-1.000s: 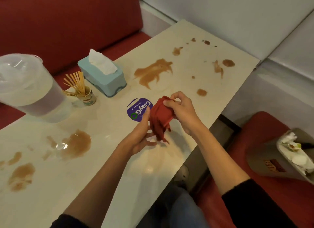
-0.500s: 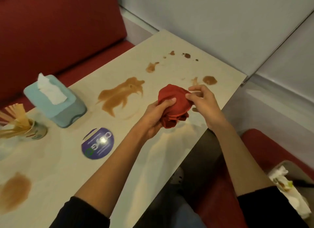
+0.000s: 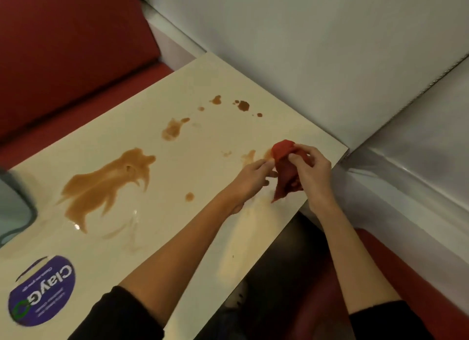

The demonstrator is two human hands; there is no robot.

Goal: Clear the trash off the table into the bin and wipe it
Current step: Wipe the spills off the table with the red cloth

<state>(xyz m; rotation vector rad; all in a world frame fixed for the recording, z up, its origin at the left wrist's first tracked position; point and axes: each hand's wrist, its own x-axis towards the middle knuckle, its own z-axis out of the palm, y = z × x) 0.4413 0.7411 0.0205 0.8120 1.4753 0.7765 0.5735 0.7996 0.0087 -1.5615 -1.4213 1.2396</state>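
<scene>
Far left there's a purple sticker [image 3: 42, 292] on the counter [image 3: 203, 238], and just past it the big brown spill [image 3: 106, 185], the main job for the wipe, with smaller splashes [image 3: 173, 129] trailing off toward the far corner. No loose trash shows on the counter from here, so this looks like the wiping stage.

The left hand [image 3: 250, 178] reaches toward the rag, fingers loosely extended; it's a bit blurred, so I can't tell if it's actually got hold of the cloth or just touching its edge.

The red rag [image 3: 285, 169] is held up near the right edge of the counter, bunched at the top and hanging limp below. The right hand [image 3: 311, 169] pinches it between thumb and fingertips (that's the grip really carrying it).

It's light and floppy, so no fragility worries, but it'll flop and unfold anywhere it isn't held. I'd wad it into a pad and press with a flat palm over the middle, not pinch a corner. Once it soaks up spill it'll probably get heavier and slick.
</scene>
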